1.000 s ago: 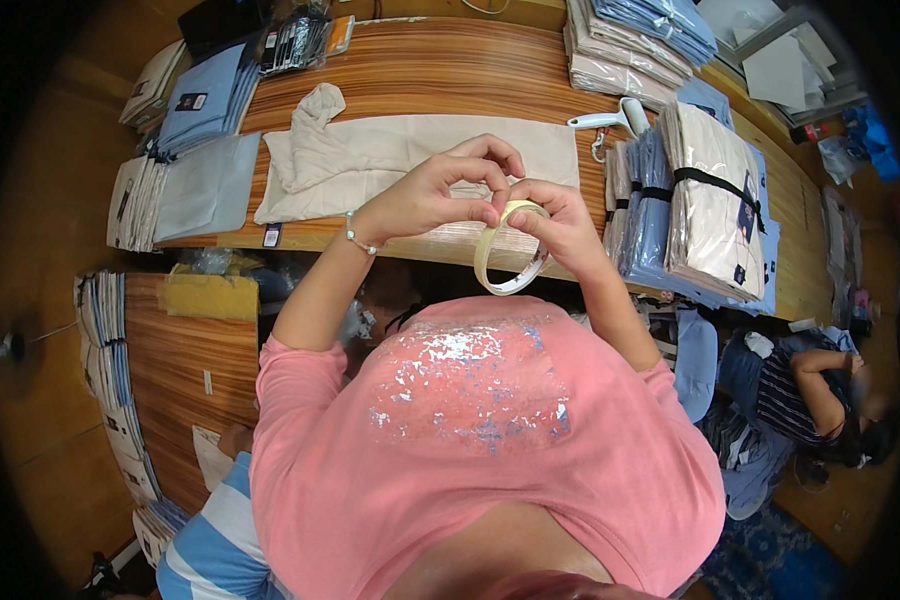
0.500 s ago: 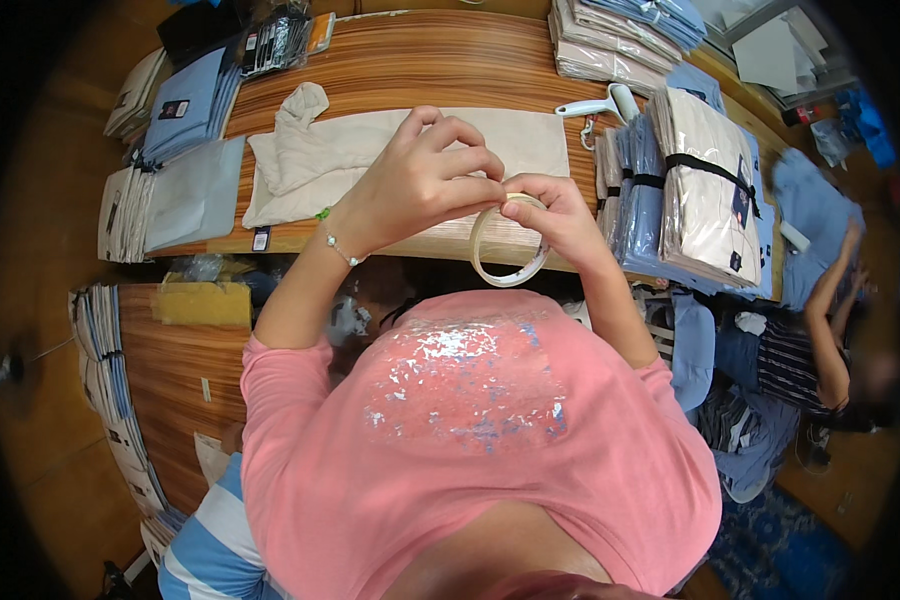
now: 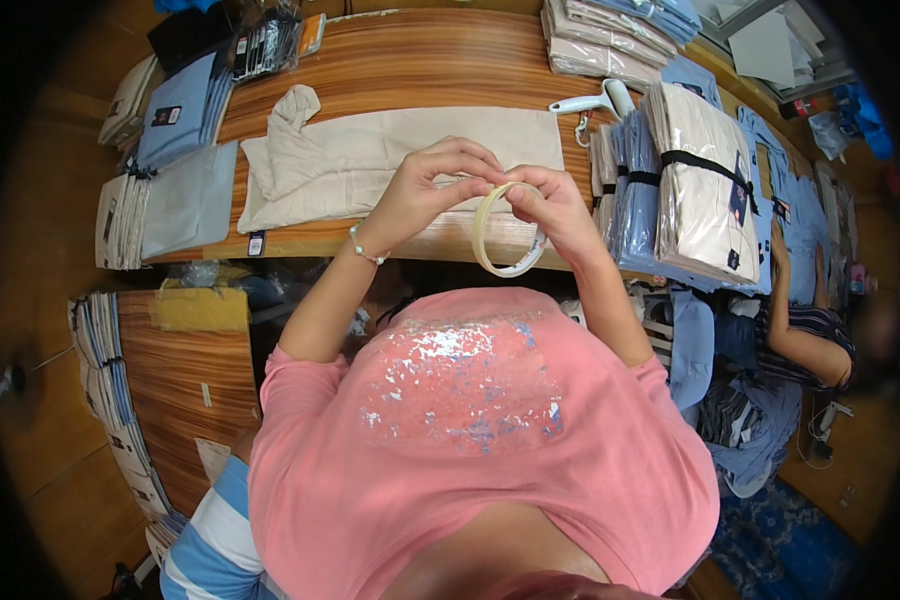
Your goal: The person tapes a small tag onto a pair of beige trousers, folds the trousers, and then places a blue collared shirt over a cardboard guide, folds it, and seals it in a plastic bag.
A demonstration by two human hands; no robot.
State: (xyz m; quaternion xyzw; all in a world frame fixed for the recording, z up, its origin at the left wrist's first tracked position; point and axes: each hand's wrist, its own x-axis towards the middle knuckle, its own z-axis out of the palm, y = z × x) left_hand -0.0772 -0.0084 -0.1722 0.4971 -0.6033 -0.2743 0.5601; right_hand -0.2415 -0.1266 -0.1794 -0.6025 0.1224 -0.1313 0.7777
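Observation:
My right hand (image 3: 560, 212) holds a narrow roll of clear tape (image 3: 479, 236) by its upper rim, and the ring hangs below the thumb. My left hand (image 3: 428, 192) meets it there, thumb and fingertips pinched close to the top of the roll. Whatever is between those left fingertips is too small to make out. Under and behind both hands, a folded beige cloth garment (image 3: 360, 150) lies flat along the table's near edge. One end of it is bunched up at the left, and a dark tag (image 3: 257, 243) hangs over the edge.
Bagged, folded garments (image 3: 705, 185) tied with black bands stand at the right, with a lint roller (image 3: 592, 102) behind. Blue folded garments (image 3: 175, 115) and clear plastic sleeves (image 3: 192, 205) are stacked at the left. Another person's arm (image 3: 782, 250) reaches over blue clothing at the far right.
My left hand has come lower, its raised fingers now bent down toward the roll. The tape roll has turned slightly in my right hand. The other person has moved closer to the table.

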